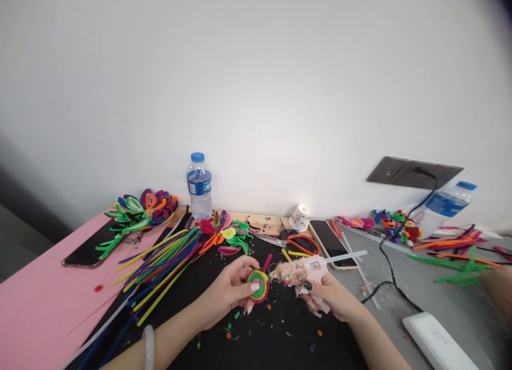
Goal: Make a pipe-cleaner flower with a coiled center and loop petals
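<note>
Pinched in my left hand (236,286) is a round coil of pipe cleaner (262,290) in green, yellow and pink rings, with a short pink end sticking up. My right hand (326,295) is wrapped round the handle of a pale pink glue gun (316,266). Its nozzle points left and stands close to the coil; whether it touches I cannot tell. A clear glue stick (347,256) juts from the back of the gun. Under both hands lies a black mat (280,340) strewn with small coloured scraps.
Left lies a bundle of pipe cleaners (164,271) near a phone (90,247). Behind my hands are pipe-cleaner flowers (220,231), orange-handled scissors (304,243), a paper cup (301,217) and another phone (330,242). A bottle (199,186) stands by the wall. Right are a black cord (390,263) and another person's hand (498,284).
</note>
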A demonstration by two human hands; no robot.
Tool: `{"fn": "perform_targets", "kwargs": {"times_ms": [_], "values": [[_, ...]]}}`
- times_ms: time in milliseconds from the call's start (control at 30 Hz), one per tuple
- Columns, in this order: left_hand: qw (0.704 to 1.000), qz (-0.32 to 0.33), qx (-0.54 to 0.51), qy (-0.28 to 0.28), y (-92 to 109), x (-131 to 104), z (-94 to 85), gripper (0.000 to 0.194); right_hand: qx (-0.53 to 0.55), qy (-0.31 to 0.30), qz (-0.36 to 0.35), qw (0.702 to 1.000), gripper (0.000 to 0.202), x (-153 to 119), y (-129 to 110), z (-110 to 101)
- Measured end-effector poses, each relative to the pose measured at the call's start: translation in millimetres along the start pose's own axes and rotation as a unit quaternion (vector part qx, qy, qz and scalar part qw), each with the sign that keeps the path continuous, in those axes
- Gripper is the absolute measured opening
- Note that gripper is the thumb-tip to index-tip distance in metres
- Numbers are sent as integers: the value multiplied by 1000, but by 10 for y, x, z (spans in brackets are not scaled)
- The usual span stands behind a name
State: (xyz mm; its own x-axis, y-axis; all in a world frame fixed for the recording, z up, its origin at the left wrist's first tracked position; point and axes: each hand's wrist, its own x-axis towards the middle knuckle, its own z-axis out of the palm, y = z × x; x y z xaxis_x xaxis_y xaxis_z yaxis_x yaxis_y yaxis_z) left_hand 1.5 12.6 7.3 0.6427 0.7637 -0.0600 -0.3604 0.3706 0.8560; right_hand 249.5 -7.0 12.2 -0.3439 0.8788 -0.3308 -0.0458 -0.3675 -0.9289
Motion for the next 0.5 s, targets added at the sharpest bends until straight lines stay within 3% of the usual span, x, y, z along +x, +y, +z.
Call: {"fn": "perform_targets", "kwargs": {"times_ms": [500], "values": [[1000, 0, 10, -14, -35, 0, -3, 22, -29, 14, 11, 999, 35, 25, 44, -19]]}}
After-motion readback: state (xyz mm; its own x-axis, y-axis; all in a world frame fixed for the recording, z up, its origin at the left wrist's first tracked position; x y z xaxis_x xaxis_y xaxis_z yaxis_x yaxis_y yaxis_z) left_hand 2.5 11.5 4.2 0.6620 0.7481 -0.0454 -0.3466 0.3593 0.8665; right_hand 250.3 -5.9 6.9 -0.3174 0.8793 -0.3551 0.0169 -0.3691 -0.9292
